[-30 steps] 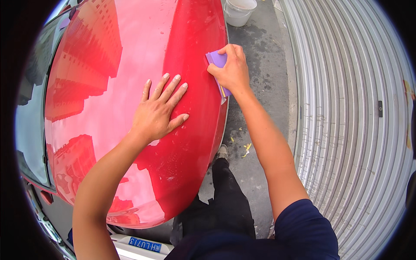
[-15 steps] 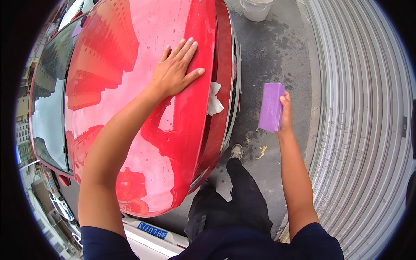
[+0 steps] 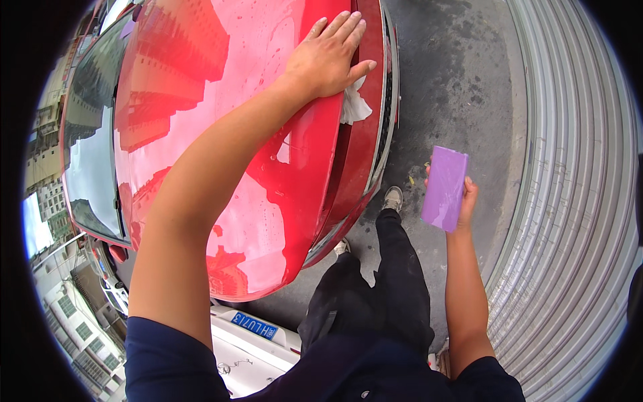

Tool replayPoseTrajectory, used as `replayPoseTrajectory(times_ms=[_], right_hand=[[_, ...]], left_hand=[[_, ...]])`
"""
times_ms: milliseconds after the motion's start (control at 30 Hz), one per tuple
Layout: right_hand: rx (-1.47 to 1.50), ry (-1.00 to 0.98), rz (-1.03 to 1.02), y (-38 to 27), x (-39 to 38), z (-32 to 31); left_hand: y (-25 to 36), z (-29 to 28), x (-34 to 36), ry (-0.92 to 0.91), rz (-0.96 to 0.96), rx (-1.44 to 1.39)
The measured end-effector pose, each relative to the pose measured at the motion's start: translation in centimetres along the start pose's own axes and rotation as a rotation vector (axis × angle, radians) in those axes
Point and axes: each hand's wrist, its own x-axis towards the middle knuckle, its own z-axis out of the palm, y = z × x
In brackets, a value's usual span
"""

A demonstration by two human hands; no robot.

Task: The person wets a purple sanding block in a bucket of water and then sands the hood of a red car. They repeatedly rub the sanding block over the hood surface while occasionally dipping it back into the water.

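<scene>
While left fingers [image 3: 353, 39] touch hood [image 3: 305, 171], right fingers [image 3: 470, 190] grip block [image 3: 445, 189].

Has left hand [image 3: 327, 61] on the car hood [image 3: 241, 60], by its right edge, with a piece of paper or cloth [image 3: 355, 107] just beside, poking out along that edge. Holds a block [image 3: 445, 189] in right hand [image 3: 469, 202] above the pavement [image 3: 462, 87], between hood and shutter [image 3: 579, 167]. Has windshield [image 3: 92, 161] left of hood, buildings [image 3: 80, 328] beyond, and another car [image 3: 241, 365] at lower left.
</scene>
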Motion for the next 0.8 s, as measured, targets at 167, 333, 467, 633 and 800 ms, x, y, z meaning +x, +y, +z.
replayPoseTrajectory(times_ms=[167, 333, 467, 633, 800], right_hand=[[0.022, 0.005, -0.056, 2.4, -3.1, 5.2], [0.073, 0.031, -0.056, 6.0, -7.9, 8.8], [0.144, -0.067, -0.052, 8.7, -10.9, 10.7], [0.174, -0.215, -0.054, 10.6, -13.6, 12.4], [0.161, -0.235, -0.043, 11.5, -15.2, 13.8]], left_hand=[[4.6, -1.2, -6.6, -0.158, 0.021, -0.018], [9.9, -3.3, -15.3, -0.225, 0.151, -0.096], [13.4, -5.4, -21.8, -0.300, 0.258, -0.117], [17.1, -6.6, -31.6, -0.286, 0.427, 0.078], [19.1, -7.7, -39.9, -0.380, 0.391, -0.201]])
